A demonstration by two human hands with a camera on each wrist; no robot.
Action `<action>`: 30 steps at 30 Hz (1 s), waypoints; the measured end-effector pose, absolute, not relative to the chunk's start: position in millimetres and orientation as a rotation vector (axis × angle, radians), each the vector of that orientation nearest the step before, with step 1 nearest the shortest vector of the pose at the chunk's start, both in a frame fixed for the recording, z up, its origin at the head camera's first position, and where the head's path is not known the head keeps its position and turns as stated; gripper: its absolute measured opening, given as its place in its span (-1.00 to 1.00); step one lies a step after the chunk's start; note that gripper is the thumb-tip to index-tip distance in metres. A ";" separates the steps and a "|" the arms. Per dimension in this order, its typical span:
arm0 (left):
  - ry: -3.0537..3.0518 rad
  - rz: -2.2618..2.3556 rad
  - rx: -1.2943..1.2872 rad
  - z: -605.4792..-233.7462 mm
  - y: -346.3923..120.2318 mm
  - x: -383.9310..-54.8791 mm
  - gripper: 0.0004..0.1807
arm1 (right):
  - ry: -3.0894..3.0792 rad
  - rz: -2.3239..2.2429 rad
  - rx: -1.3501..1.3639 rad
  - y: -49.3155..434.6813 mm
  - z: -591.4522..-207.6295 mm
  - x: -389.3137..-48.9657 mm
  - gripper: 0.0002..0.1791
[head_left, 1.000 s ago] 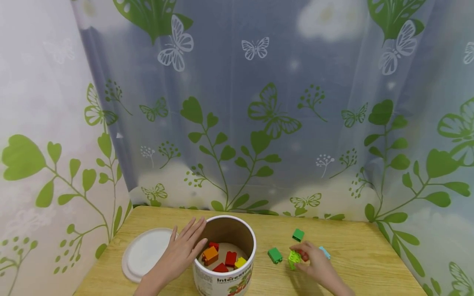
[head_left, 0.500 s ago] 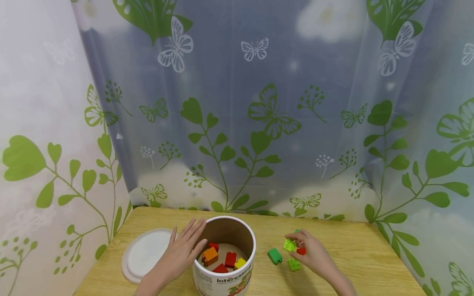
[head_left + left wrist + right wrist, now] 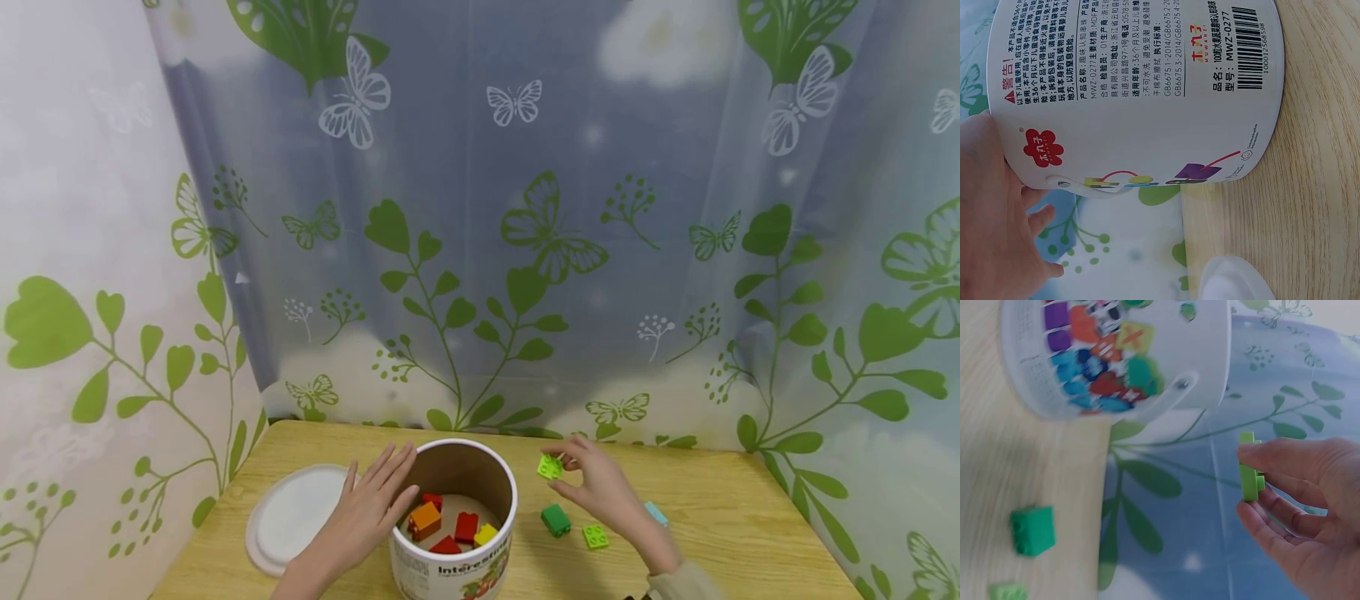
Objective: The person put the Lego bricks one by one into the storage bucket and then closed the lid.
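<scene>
My right hand [image 3: 596, 487] pinches a lime-green toy brick [image 3: 550, 467] between thumb and fingertips, raised to the right of the white bucket [image 3: 412, 571]. In the right wrist view the held brick [image 3: 1249, 465] stands on edge, its studs towards the palm. My left hand [image 3: 367, 510] rests at the bucket's left rim with straight fingers. Inside the bucket lie an orange brick [image 3: 425, 521], several red ones [image 3: 466, 527] and a yellow brick [image 3: 486, 534]. On the table are a dark green brick [image 3: 556, 520] and another lime-green brick [image 3: 596, 537].
A white round lid [image 3: 300, 512] lies on the wooden table [image 3: 750, 533] left of the bucket. A light blue brick [image 3: 656, 512] shows beyond my right forearm. Behind the table hangs a curtain [image 3: 480, 333] with leaves and butterflies.
My right hand has lifted the lime-green brick and carried it left and away, towards the bucket. The other lime-green brick now shows uncovered on the table. My left hand has stayed put.
</scene>
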State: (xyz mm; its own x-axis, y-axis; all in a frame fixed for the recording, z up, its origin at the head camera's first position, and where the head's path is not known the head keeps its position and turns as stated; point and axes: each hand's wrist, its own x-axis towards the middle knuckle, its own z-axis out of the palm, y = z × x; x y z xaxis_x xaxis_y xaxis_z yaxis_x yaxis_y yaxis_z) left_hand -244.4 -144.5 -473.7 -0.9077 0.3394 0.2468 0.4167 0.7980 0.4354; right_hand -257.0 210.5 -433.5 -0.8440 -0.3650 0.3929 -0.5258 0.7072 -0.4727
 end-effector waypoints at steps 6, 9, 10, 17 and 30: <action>-2.846 -0.739 -0.587 -473.2 -144.1 -245.4 -0.32 | -2.623 0.875 0.794 187.9 -422.5 -262.4 -0.53; -2.851 -0.733 -0.582 -472.7 -144.1 -245.3 -0.33 | -2.621 0.895 0.819 177.2 -419.4 -264.3 -0.54; -2.852 -0.734 -0.583 -472.4 -144.1 -245.1 -0.33 | -2.618 0.896 0.827 173.8 -418.9 -265.0 -0.54; -2.840 -0.756 -0.582 -471.2 -144.1 -244.0 -0.34 | -2.629 0.949 0.861 150.9 -420.8 -272.6 -0.54; -2.850 -0.765 -0.568 -471.0 -143.4 -243.0 -0.35 | -2.650 0.906 1.002 117.8 -437.9 -279.9 -0.57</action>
State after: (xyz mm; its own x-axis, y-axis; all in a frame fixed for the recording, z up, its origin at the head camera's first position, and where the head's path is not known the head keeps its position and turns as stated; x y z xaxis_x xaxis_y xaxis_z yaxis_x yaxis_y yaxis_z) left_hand -243.0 -143.4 -471.0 -0.9195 0.3224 0.2250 0.3918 0.7997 0.4549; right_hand -279.9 117.8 -437.9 -0.7606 -0.5453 0.3524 -0.6469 0.5902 -0.4828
